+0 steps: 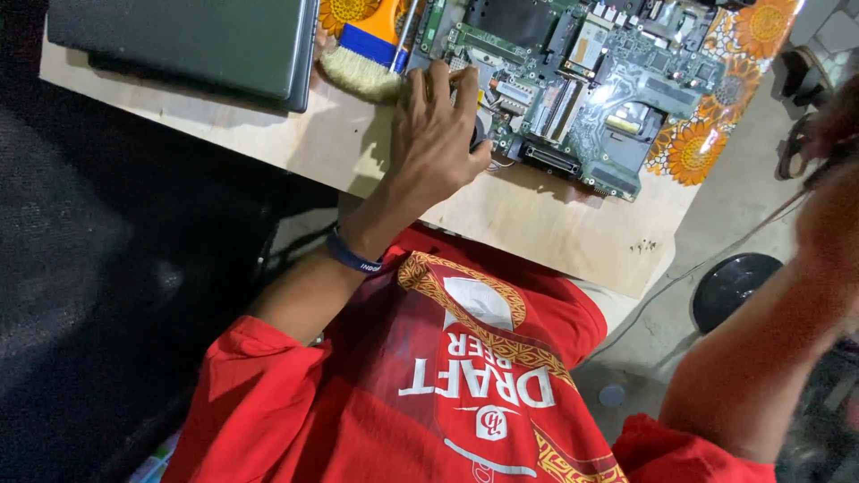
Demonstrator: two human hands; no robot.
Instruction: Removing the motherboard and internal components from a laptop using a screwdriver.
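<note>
A green laptop motherboard [582,80] lies on a wooden table [537,224], partly on an orange flower-patterned cloth [693,152]. My left hand [438,130] rests palm down on the board's left corner, fingers spread over its edge and thumb beside a small dark part. A dark band circles that wrist. Just left of the hand lies a brush [362,67] with pale bristles and an orange and blue handle. My right hand [832,125] is raised at the far right edge, blurred, close to the camera; whether it holds anything is unclear.
A closed grey laptop [179,40] sits at the table's back left. A round black object [734,286] stands on the floor at right, with a thin cable running past it. My red shirt fills the lower view. Dark floor lies to the left.
</note>
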